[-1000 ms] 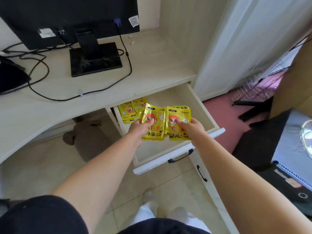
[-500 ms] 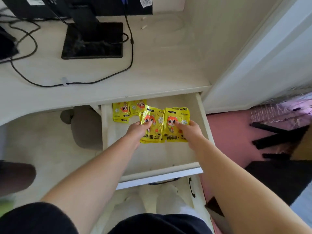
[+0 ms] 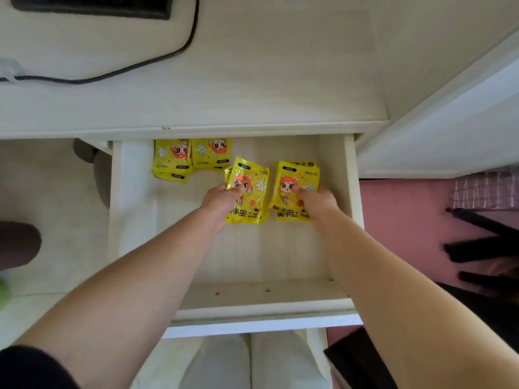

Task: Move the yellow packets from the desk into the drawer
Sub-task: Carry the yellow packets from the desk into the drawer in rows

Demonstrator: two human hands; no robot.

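My left hand grips 1 stack of yellow packets; my right hand grips another stack. Both are inside the open drawer, near 2 packets at its back.

We see bright yellow packets printed with an orange-haired cartoon face and white flowers, a pale cream drawer, a black cable, pink flooring.

The person is wearing a black short sleeve, showing at the lower left corner on the left arm, while both forearms are showing bare down to the left hand and right hand. Pale, whitish trousers are covering the legs at the bottom edge.
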